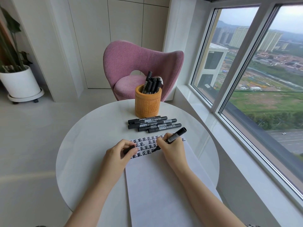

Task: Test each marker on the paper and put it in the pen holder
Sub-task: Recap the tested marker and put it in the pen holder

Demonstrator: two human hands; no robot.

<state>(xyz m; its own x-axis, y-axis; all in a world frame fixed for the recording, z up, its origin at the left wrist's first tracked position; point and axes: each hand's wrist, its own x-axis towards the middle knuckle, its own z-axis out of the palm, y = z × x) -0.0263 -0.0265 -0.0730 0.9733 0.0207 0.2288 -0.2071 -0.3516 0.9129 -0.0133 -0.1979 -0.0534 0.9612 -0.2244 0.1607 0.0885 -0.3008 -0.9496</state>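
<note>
Head view: my right grip (170,149) clasps a black marker (177,134), tip on the paper (157,185); my left grip (118,154) pinches a black cap (129,149) at the paper's left edge.

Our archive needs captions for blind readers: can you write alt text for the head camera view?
A right hand presses a black marker to paper whose top bears rows of black characters, while the left hand holds what looks like its cap. More markers lie before a carved pen holder holding others, on a round white table.
</note>
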